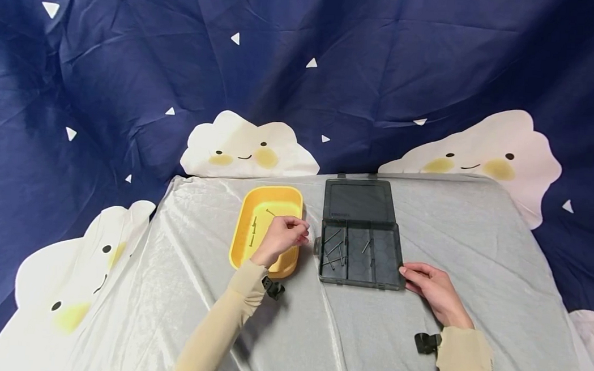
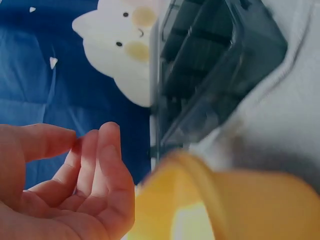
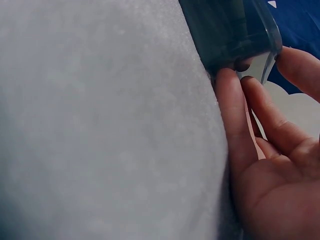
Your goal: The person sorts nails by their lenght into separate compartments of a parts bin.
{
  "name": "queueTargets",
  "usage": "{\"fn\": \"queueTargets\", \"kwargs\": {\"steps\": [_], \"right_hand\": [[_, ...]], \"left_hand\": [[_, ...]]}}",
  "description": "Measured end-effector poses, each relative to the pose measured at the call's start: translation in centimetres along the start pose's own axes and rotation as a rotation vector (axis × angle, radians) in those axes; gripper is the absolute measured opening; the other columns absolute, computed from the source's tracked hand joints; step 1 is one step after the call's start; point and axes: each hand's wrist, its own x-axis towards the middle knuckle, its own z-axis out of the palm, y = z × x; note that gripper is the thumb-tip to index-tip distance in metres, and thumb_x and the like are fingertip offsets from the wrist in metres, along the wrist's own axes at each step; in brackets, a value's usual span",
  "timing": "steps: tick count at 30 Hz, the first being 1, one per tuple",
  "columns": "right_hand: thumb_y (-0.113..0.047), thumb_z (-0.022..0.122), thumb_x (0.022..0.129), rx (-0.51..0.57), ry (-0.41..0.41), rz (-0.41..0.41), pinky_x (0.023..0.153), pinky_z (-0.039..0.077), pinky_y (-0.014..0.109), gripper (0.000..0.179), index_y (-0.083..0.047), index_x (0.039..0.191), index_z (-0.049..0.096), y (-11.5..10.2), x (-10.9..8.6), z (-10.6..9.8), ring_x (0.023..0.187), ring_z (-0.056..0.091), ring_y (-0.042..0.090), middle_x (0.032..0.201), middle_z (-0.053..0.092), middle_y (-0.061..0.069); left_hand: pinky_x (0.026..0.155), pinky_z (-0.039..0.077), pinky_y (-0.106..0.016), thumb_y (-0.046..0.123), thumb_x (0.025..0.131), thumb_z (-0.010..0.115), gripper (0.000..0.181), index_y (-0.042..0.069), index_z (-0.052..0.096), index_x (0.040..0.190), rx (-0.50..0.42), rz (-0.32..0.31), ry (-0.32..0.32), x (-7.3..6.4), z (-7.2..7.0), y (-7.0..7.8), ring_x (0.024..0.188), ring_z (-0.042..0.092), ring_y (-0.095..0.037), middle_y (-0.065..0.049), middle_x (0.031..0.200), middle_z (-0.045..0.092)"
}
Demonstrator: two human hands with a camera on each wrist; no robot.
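The left wrist view crops the blurred yellow tray (image 2: 262, 202)

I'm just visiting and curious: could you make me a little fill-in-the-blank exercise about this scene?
1. The tray under the left hand is ____ in colour.
2. The right hand touches the ____ side of the dark box, as the head camera sees it.
3. The box's lid is ____ rather than closed.
4. In the head view, most slender metal pieces in the box lie in its ____ compartment.

Missing words: yellow; right; open; leftmost.
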Motion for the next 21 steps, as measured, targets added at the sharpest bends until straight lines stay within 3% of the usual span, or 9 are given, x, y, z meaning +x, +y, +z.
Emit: {"fn": "queueTargets", "kwargs": {"steps": [7, 14, 17, 21], "right_hand": [[-0.033, 0.071, 0.088, -0.011, -0.001, 0.008, 0.078, 0.054, 0.015, 0.054, 0.003, 0.125, 0.057, -0.1, 0.0, 0.0, 0.088, 0.061, -0.009, 0.095, 0.064, -0.02], [-0.034, 0.07, 0.088, -0.022, -0.002, 0.018, 0.078, 0.054, 0.015, 0.06, 0.007, 0.129, 0.053, -0.2, 0.0, 0.1, 0.088, 0.061, -0.009, 0.091, 0.062, -0.023], [-0.034, 0.07, 0.088, -0.022, 0.0, 0.018, 0.078, 0.054, 0.015, 0.061, 0.007, 0.129, 0.052, -0.2, 0.0, 0.1, 0.088, 0.061, -0.009, 0.091, 0.062, -0.023], [-0.034, 0.07, 0.088, -0.03, 0.002, 0.014, 0.078, 0.054, 0.015, 0.061, 0.008, 0.13, 0.052, -0.2, -0.1, 0.1, 0.088, 0.061, -0.009, 0.091, 0.062, -0.023]], "left_hand": [[0.068, 0.059, -0.036, 0.006, 0.09, 0.058, 0.021, -0.01, 0.067, 0.098, 0.118, -0.007, 0.067, -0.4, -2.9, -1.1, 0.069, 0.07, -0.026, -0.019, 0.083, 0.068], [0.059, 0.049, -0.019, 0.007, 0.087, 0.06, 0.016, -0.006, 0.068, 0.091, 0.285, 0.006, 0.133, -0.3, -5.7, -2.3, 0.076, 0.07, -0.035, -0.021, 0.082, 0.069], [0.063, 0.046, -0.02, 0.012, 0.086, 0.064, 0.015, -0.001, 0.07, 0.088, 0.415, 0.0, 0.143, -0.2, -6.8, -2.8, 0.075, 0.067, -0.028, -0.018, 0.083, 0.07], [0.073, 0.05, -0.031, 0.016, 0.085, 0.066, 0.017, 0.0, 0.071, 0.09, 0.623, 0.012, 0.155, -0.2, -7.7, -3.5, 0.079, 0.063, -0.024, -0.014, 0.089, 0.071]]}}
